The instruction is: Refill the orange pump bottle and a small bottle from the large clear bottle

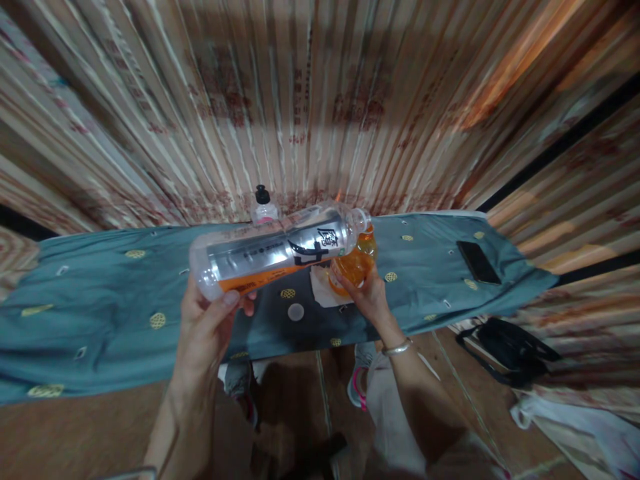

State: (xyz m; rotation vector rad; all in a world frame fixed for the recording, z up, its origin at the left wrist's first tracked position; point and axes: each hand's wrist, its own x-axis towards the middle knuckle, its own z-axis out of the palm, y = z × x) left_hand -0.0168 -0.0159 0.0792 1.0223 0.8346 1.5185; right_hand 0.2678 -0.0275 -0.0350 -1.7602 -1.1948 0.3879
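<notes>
My left hand (213, 317) is closed around the base end of a large clear plastic bottle (273, 250) with a silver and orange label. The bottle lies nearly level in the air, its neck pointing right and meeting the mouth of a smaller bottle of orange liquid (354, 267). My right hand (369, 293) grips that smaller bottle, which stands over a white cloth or paper (323, 288). Whether liquid is flowing between the two necks cannot be made out. A round whitish cap (296, 312) lies on the table near the front edge.
Behind the large bottle stands a clear bottle with a black top (262, 200). A black phone (479, 262) lies at the right on the green patterned tablecloth (110, 300). A striped, printed curtain-like wall (300, 100) rises behind. A black bag (507, 350) is at the lower right.
</notes>
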